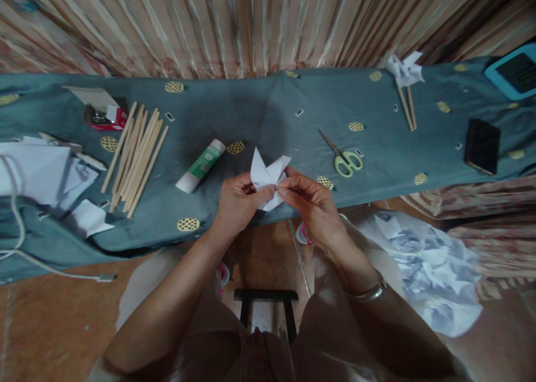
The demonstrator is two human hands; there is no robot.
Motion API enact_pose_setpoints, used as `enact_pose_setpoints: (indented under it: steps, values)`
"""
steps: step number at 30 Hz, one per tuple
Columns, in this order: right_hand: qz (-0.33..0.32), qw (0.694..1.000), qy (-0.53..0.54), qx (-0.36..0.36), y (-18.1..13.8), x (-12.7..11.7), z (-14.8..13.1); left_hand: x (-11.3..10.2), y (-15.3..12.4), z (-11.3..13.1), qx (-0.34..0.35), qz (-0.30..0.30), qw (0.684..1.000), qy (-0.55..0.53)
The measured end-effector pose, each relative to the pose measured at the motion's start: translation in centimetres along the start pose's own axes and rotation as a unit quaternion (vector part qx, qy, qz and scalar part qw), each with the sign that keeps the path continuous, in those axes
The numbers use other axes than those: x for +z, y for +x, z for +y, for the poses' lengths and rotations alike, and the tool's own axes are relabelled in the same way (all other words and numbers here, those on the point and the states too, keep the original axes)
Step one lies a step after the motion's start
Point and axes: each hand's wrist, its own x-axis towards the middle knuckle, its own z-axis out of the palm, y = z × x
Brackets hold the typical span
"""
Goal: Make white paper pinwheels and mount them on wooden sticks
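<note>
A white paper pinwheel (270,172) with folded blades is held just over the table's front edge. My left hand (239,203) grips it from the left, thumb pressed near its middle. Fingertips of my right hand (313,202) are pinched together at the pinwheel's centre, where a tiny dark spot shows; whether it is a pin head I cannot tell. A green and white glue stick (201,166) lies left of my hands. Green-handled scissors (345,161) lie to the right, blades pointing away and left.
Several wooden sticks (140,158), a red box (109,118) of small metal pieces and white paper (37,167) lie left. Pinwheels on sticks (405,72), a black phone (482,146) and a blue-framed device (517,72) lie right. A clear bag of paper pieces (435,270) rests below.
</note>
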Motion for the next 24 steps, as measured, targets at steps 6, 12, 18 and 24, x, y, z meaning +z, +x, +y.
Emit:
enact_pose_setpoints:
  steps: [6,12,18,24]
  values:
    - [-0.009,1.0,0.022,0.021,0.02,0.26,-0.2,0.05,0.04,-0.11,-0.016,-0.005,1.0,0.0]
    - [-0.006,0.999,0.03,0.025,-0.03,0.37,-0.23,0.23,0.05,-0.03,-0.035,0.001,0.999,-0.022]
    - [-0.013,0.999,0.034,0.023,-0.02,0.45,-0.36,0.38,0.01,0.02,-0.039,0.001,0.999,-0.035]
    - [-0.02,0.999,0.03,0.017,0.01,0.47,-0.44,0.35,0.04,-0.06,-0.035,-0.001,0.999,-0.035]
